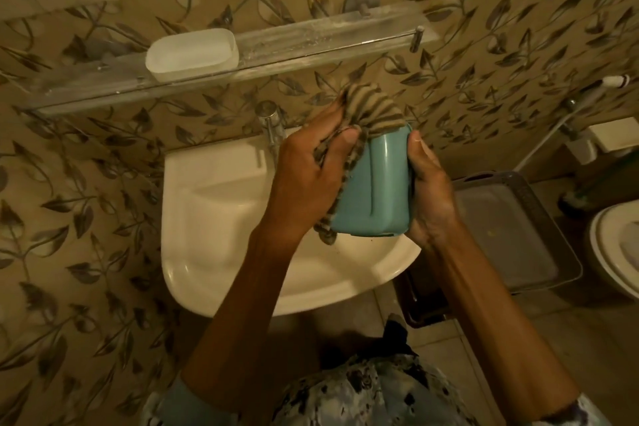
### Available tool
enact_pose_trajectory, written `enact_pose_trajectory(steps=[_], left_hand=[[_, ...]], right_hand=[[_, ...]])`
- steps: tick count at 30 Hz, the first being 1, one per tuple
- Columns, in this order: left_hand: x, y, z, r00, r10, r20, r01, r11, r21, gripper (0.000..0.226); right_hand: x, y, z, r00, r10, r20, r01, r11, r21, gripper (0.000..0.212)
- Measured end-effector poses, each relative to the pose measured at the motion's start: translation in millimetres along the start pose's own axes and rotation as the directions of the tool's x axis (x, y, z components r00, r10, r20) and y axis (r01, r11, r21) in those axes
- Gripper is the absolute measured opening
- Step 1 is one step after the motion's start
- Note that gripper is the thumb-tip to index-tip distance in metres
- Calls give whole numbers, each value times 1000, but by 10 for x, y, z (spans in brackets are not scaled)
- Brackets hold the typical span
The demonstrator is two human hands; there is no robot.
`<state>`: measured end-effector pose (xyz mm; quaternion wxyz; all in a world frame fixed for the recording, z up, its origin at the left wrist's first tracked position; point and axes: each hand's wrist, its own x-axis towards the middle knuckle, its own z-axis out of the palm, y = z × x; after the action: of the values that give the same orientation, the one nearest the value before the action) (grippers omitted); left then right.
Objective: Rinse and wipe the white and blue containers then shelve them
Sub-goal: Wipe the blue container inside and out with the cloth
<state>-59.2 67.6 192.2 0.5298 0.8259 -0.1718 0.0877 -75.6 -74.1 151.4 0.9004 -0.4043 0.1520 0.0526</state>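
Note:
The blue container (377, 190) is held up over the right side of the white sink (221, 218), its underside facing me. My right hand (428, 190) grips its right edge. My left hand (311, 169) holds a striped cloth (373, 111) bunched against the container's left side and top end. The white container (192, 54) stands on the left part of the glass shelf (311, 41) on the wall above the sink.
A chrome tap (271, 124) rises at the sink's back edge, just left of my hands. A grey plastic tray (511, 232) sits low on the right beside the sink, and a toilet (615, 252) is at the far right edge. A spray hose (567, 114) hangs on the tiled wall.

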Motion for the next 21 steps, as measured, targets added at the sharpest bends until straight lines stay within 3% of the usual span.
enact_pose_trajectory(steps=[6,10,12,14,16,18,21], left_hand=[[-480,-223,69,994,-107,1,106,987,-121,32],[-826,-294,176,994,95,45,-90,992,-89,41],[-920,-332,192,991,111,68,-102,986,-128,36],[-969,-347,164,999,-51,4,51,966,-254,36],[-966,-419,84,954,-262,-144,209,929,-304,32],[-932,-555,-35,855,-450,-259,365,875,-318,21],[-838,-700,-228,686,-701,-195,554,676,-485,19]], right_hand=[[27,-4,9,999,-22,-38,23,999,27,52],[141,15,-1,991,66,-116,-53,992,116,56],[178,6,46,984,116,-133,-96,984,150,57],[221,-3,84,990,57,-128,-44,994,101,51],[240,-18,104,990,-63,-128,60,998,-28,39],[243,-39,100,980,-173,-99,148,965,-219,29],[220,-39,75,950,-308,-44,244,827,-507,23]])
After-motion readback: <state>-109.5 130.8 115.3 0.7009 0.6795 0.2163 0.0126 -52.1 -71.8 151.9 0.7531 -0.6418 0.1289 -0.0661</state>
